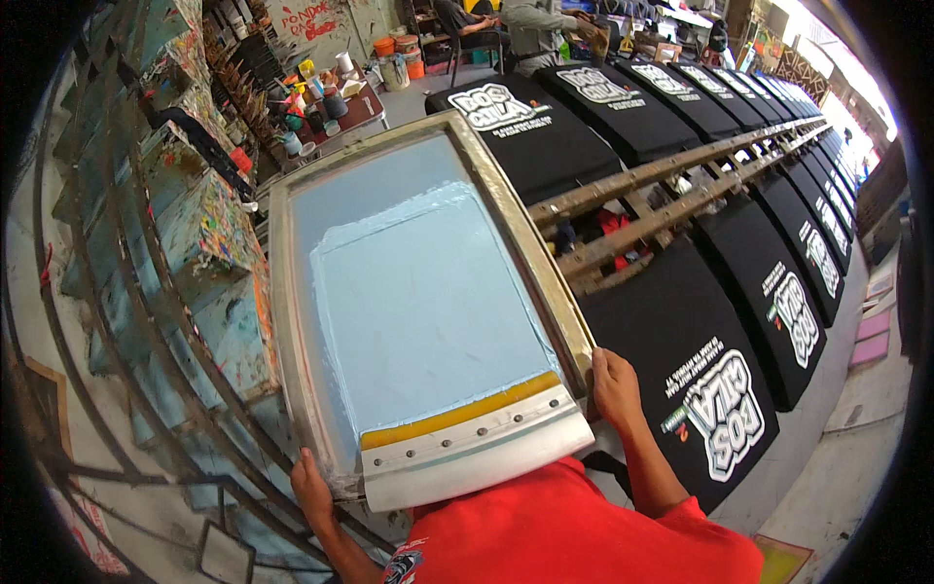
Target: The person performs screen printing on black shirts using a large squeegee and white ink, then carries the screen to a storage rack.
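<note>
In front of me I hold a screen printing frame (519, 211) by its two long sides, tilted over the work area. Light blue ink is spread over the mesh (418, 292) inside it. My left hand (312, 490) is closed on the lower left edge of the frame. Around its right edge wrap the fingers of my right hand (615, 385). Across the near end of the screen lies a squeegee (477, 453), with a silver metal handle and a yellow blade; neither hand grips it.
Black shirts (671, 360) with white printed lettering lie in two long rows at the right, parted by a wooden rail (681, 224). Ink-stained teal boards (161, 268) and metal bars (126, 224) stand left. A table (358, 115) holds containers behind; a person (535, 39) is at the back.
</note>
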Demonstrator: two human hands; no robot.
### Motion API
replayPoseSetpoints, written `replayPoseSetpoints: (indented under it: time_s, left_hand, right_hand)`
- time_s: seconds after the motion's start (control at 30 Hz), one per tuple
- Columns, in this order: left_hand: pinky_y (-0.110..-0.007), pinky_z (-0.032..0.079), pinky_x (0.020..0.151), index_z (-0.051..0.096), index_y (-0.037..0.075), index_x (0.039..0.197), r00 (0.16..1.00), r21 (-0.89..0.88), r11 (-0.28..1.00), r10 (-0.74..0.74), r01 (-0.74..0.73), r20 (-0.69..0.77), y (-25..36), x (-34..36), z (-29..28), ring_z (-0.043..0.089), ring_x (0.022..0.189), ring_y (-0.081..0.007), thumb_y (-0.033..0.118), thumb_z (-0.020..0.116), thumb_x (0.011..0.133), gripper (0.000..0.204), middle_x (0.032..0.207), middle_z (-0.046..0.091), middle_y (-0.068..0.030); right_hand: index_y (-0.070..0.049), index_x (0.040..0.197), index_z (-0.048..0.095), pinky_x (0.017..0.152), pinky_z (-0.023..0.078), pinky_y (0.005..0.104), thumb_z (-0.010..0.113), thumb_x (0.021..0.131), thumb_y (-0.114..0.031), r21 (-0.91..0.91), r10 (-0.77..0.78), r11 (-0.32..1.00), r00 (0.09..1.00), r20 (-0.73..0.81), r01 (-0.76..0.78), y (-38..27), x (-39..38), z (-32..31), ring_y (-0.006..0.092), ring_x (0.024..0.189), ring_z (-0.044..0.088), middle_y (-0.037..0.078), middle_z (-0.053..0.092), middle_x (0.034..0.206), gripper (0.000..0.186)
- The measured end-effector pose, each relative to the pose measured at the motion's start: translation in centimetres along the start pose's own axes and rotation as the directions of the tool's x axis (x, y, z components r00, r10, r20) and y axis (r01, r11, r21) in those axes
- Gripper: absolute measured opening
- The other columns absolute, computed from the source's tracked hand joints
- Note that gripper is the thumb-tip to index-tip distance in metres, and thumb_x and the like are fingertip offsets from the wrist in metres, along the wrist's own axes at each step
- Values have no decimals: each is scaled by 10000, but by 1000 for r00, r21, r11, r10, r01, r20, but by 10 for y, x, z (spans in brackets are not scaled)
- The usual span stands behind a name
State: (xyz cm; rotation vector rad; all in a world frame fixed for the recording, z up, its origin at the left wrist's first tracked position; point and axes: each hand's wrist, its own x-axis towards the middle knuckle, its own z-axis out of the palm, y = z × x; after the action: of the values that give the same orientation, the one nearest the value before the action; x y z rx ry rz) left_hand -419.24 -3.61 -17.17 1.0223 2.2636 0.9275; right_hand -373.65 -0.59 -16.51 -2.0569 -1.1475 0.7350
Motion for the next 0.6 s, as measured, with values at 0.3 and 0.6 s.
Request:
replayPoseSetpoints:
  time_s: [0.3, 0.6]
  left_hand:
    - [-446, 433, 690, 619, -89, 929, 914, 3, 945, 317, -328, 254, 94, 253, 88, 580, 717, -355, 425, 464, 998, 541, 764, 605, -232]
    - [-490, 446, 651, 613, -54, 798, 616, -114, 841, 472, -528, 630, 245, 394, 235, 598, 715, -460, 493, 499, 960, 582, 739, 608, -277]
  right_hand:
    - [57, 826, 545, 610, 403, 379, 436, 1014, -270, 97, 131, 990, 942, -309, -106, -49, 64, 85, 171, 649, 462, 123, 498, 667, 392]
    - [105, 921, 593, 654, 423, 340, 375, 1063, -366, 325, 405, 912, 661, -632, -249, -83, 71, 128, 160, 720, 494, 73, 565, 770, 538]
